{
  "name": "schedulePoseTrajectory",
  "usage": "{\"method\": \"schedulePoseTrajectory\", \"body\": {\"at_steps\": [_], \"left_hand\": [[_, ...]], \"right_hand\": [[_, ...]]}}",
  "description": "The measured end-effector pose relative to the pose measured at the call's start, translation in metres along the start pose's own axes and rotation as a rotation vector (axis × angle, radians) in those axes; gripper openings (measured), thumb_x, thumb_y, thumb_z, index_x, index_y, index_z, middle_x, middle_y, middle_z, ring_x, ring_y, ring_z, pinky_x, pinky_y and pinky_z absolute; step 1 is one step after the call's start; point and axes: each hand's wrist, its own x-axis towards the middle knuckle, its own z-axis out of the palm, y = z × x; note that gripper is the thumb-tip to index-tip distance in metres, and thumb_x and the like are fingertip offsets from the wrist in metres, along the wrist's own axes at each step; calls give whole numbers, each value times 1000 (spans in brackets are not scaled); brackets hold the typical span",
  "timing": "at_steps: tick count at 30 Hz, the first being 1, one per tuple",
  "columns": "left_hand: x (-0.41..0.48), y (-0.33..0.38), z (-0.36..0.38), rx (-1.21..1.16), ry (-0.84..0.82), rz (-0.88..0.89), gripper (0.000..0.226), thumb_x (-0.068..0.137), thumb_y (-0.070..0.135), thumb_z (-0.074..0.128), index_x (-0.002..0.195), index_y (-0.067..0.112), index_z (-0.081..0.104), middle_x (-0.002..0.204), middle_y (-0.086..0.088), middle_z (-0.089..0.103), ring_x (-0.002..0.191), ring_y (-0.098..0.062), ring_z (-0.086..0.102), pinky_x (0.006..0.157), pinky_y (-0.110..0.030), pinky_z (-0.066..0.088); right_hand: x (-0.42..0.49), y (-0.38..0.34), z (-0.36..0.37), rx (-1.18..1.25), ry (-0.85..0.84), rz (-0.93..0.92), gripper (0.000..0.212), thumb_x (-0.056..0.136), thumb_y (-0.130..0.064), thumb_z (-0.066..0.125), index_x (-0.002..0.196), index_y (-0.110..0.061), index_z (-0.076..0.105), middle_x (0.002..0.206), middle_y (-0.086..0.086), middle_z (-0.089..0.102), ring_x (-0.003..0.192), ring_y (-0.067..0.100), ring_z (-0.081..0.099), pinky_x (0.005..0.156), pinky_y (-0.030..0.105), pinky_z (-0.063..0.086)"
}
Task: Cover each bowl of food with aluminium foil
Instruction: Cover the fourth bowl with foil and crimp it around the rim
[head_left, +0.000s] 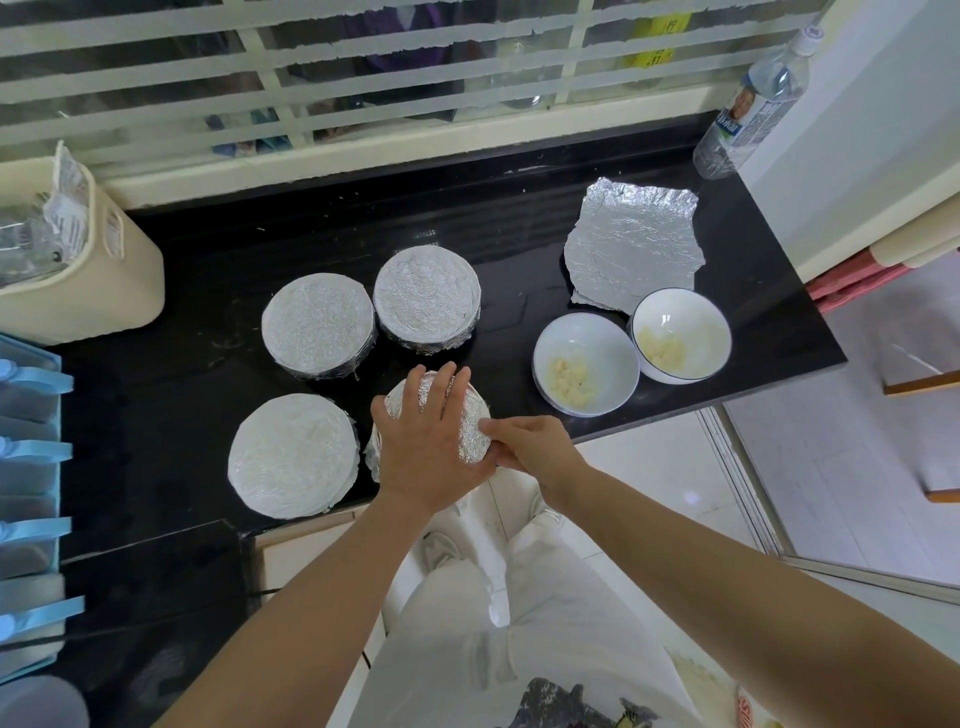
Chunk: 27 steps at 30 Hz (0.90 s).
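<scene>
My left hand (426, 441) lies flat, pressing the foil-wrapped bowl (474, 426) at the counter's (208, 270) 6 o'clock edge. My right hand (530, 444) pinches its rim at 3. Uncovered bowls (615, 345) sit at 2 o'clock, nearer my right, with the foil sheet (631, 249) beyond.

- Four foil-covered bowls: back left (318, 326), back right (427, 299), front left (293, 454), and the near bowl (470, 423) under the hands.
- Two open white bowls holding food (587, 338) (680, 312).
- One loose foil sheet (634, 244).
- One water bottle (753, 104).
- One cream bin (78, 291).
- Two hands, left hand (431, 447) and right hand (524, 441).
</scene>
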Motion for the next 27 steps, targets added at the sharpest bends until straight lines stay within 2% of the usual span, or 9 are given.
{"method": "schedulePoseTrajectory", "body": {"at_steps": [2,8,12,15,17,18,21,24,27], "left_hand": [[0,1,0,7,-6,-2,97,77,80,36,150,17,38,154,-1,39,141,-32,35,96,-62,32],[1,6,-2,-18,-58,-123,108,72,86,27,156,19,23,160,0,27,146,-30,24,100,-65,28],[2,16,-7,-83,-115,-264,120,64,93,22,158,20,3,165,4,8,150,-27,8,104,-63,26],[0,22,-13,-203,-129,-384,128,56,95,10,158,19,-4,165,3,1,150,-26,2,109,-64,23],[-3,24,-17,-241,-125,-429,129,58,97,15,158,18,-4,165,0,0,150,-27,1,110,-65,18],[-5,24,-17,-242,-119,-433,128,60,96,21,158,18,-2,165,-2,0,150,-28,-1,111,-65,16],[-7,20,-15,-202,-32,-344,118,66,92,32,159,21,10,165,-6,8,151,-31,4,109,-68,18],[-1,13,-7,-125,-4,-160,110,66,89,37,156,28,22,163,-3,20,150,-34,14,105,-70,23],[3,6,-1,-68,-28,-65,105,66,86,39,152,26,35,158,-2,33,146,-34,28,101,-71,30]], "right_hand": [[2,4,4,-19,45,-35,20,84,-11,71,88,9,71,76,18,60,72,26,54,78,33,57],[11,-3,12,-119,102,-66,9,85,-8,68,83,-7,76,77,16,70,69,24,63,73,44,60],[21,-19,10,-232,107,-126,12,88,-9,65,85,-3,75,65,5,63,60,16,56,60,29,52],[32,-28,12,-361,100,-172,19,87,-12,64,92,5,73,83,22,71,70,26,61,71,36,55],[37,-33,15,-450,74,-185,24,88,-13,62,95,8,70,98,25,69,70,24,59,67,32,51],[40,-35,15,-487,60,-190,24,88,-14,62,96,6,71,97,22,71,68,19,55,64,28,47],[43,-41,15,-565,21,-210,21,90,-19,62,94,-3,75,76,8,66,61,13,49,58,24,41],[44,-43,14,-599,-1,-221,22,89,-25,63,91,-8,76,76,15,68,65,23,57,63,27,44],[46,-43,12,-619,-28,-228,25,87,-26,64,89,-4,75,66,11,57,61,20,47,61,28,40]]}}
